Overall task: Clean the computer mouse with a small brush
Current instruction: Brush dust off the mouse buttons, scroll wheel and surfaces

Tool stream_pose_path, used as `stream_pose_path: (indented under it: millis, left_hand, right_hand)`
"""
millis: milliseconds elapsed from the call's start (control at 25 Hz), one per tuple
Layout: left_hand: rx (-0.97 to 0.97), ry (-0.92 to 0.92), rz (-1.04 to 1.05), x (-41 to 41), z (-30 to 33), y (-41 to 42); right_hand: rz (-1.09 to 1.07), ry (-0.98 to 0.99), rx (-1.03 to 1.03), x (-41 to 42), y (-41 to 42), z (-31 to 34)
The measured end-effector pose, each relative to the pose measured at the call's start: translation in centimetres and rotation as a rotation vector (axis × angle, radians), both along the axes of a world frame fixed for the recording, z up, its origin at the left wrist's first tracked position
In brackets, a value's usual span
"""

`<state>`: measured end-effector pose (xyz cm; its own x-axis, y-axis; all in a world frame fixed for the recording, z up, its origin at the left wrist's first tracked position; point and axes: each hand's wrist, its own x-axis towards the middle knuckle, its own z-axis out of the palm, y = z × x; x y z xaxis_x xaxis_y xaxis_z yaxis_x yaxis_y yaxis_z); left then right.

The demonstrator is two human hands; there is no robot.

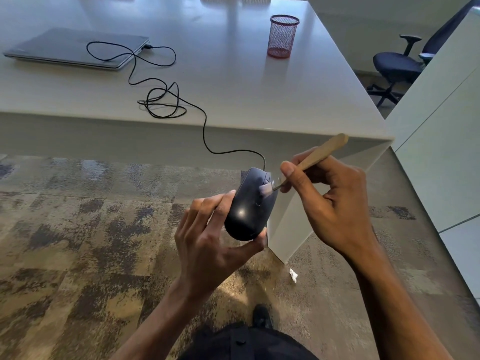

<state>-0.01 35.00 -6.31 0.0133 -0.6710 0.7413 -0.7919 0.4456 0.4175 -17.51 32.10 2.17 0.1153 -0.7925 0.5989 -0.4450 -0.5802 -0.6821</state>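
A black wired computer mouse (246,211) is held in the air in front of the desk's edge, top side up. My left hand (210,237) grips it from the left and below, fingers on its left side and thumb under its rear. My right hand (330,198) pinches a small brush with a wooden handle (322,152). The pale bristles (266,189) touch the mouse's top near the scroll wheel. The mouse's black cable (205,120) runs up over the desk edge in loose loops.
The white desk (233,81) carries a closed grey laptop (75,49) at back left, with the cable plugged in, and a red mesh pen cup (281,36). A black office chair (400,66) stands at right. A white paper scrap (293,275) lies on the carpet.
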Motion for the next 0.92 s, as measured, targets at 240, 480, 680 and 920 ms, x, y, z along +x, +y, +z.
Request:
stream_pose_path:
  millis: [240, 480, 680, 920]
  left_hand:
    - [0.022, 0.036, -0.005, -0.2, 0.2, -0.1]
    - [0.048, 0.067, 0.001, 0.0, 0.1, -0.1]
    - [0.042, 0.078, -0.006, -0.1, 0.3, 0.1]
    - [0.064, 0.089, 0.004, 0.0, 0.4, 0.1]
  right_hand:
    - [-0.066, -0.073, -0.003, 0.3, 0.3, 0.1]
    - [-0.033, -0.115, 0.024, 1.3, 1.3, -0.9]
    - [-0.113, -0.146, -0.025, 0.8, 0.7, -0.4]
    - [0.03, -0.112, 0.009, 1.6, 1.6, -0.8]
